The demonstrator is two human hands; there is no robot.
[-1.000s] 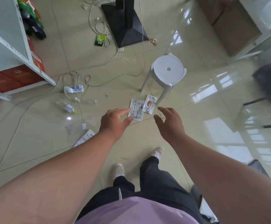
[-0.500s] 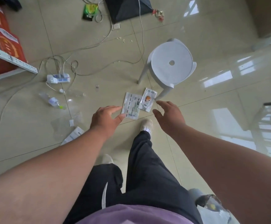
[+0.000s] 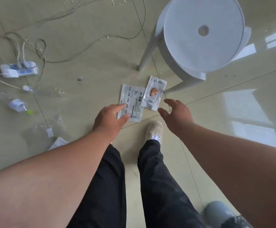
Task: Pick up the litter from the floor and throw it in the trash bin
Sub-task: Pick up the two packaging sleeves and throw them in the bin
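Two flat plastic wrappers lie on the tiled floor by the stool: a larger printed one (image 3: 131, 100) and a smaller one with an orange picture (image 3: 153, 93) overlapping its right edge. My left hand (image 3: 111, 119) hovers over the lower left part of the larger wrapper, fingers apart and empty. My right hand (image 3: 177, 115) reaches beside the smaller wrapper's lower corner, fingers spread, holding nothing. At the bottom right corner stands a grey bin with a dark liner (image 3: 221, 214), partly hidden by my right arm.
A white plastic stool (image 3: 201, 35) stands just beyond the wrappers. To the left lie a power strip with cables (image 3: 18, 70), an empty clear bottle (image 3: 14, 104), a clear plastic bag (image 3: 48, 129) and a white packet (image 3: 58, 143). My foot (image 3: 154, 131) is near the wrappers.
I have stepped forward and bent lower, so the wrappers and stool look larger. Both hands have come down close to the wrappers, the left one now over the larger wrapper.
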